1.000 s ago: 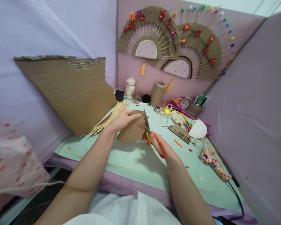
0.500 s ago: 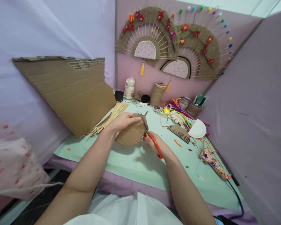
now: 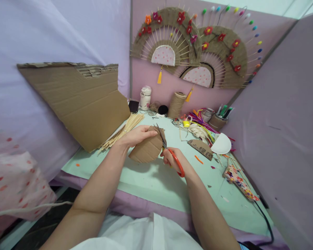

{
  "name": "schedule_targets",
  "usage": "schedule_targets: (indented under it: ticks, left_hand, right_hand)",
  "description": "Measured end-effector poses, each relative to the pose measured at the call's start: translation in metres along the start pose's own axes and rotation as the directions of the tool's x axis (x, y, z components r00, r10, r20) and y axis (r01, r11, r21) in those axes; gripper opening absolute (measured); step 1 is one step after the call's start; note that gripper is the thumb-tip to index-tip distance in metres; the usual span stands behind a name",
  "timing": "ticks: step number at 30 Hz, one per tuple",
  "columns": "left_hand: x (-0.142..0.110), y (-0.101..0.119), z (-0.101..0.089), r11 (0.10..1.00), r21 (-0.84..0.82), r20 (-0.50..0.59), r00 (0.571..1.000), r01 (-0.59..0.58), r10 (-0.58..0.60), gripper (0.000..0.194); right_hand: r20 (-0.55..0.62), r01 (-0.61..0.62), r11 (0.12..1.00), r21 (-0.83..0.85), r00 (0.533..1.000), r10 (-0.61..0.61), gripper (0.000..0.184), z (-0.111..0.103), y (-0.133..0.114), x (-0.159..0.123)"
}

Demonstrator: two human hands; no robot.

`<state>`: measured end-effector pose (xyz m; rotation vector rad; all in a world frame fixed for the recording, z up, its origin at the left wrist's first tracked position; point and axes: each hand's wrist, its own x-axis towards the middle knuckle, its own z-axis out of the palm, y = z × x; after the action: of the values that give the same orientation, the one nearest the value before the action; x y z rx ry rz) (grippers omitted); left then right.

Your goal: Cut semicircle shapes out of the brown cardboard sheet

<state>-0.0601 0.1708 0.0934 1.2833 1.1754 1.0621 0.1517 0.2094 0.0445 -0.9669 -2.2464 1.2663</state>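
My left hand (image 3: 140, 135) grips a rounded piece of brown cardboard (image 3: 147, 149) by its upper edge, the thumb lying across the face. Below, the piece hangs over the table with its curved side down. In my right hand (image 3: 173, 158) is a pair of scissors (image 3: 177, 163) with red-orange handles. Their blades are parted at the right edge of the cardboard, pointing up and away from me. Part of the lower blade is hidden by the cardboard.
Bamboo sticks (image 3: 122, 133) lie left, beside a large cardboard sheet (image 3: 78, 100). Behind stand a white bottle (image 3: 145, 98) and a twine spool (image 3: 176, 104). On the right are a cardboard half-disc (image 3: 200, 148), a white half-disc (image 3: 221, 143) and a flower-patterned glue gun (image 3: 240, 182) with a cord.
My right hand and the scissors have shifted slightly right and down, and the blades look wider apart. My left hand keeps its hold on the cardboard.
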Motion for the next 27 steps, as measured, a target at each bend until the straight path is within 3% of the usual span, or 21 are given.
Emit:
schedule_targets:
  ticks: [13,20,27]
  left_hand:
    - [0.001,0.001,0.001,0.999,-0.032,-0.085,0.996,-0.004,0.001,0.037]
    - [0.003,0.0,0.0,0.998,-0.066,-0.15,0.989,0.0,-0.01,0.037]
    - [0.001,0.002,0.0,0.999,0.027,-0.154,0.988,-0.021,0.025,0.034]
  right_hand:
    - [-0.102,-0.119,0.992,0.039,0.987,0.123,0.041,0.0,-0.014,-0.002]
    - [-0.031,-0.046,0.999,-0.004,0.998,0.046,0.045,-0.002,-0.008,-0.001]
    - [0.141,0.164,0.967,0.195,0.971,-0.194,0.072,-0.002,0.006,0.0]
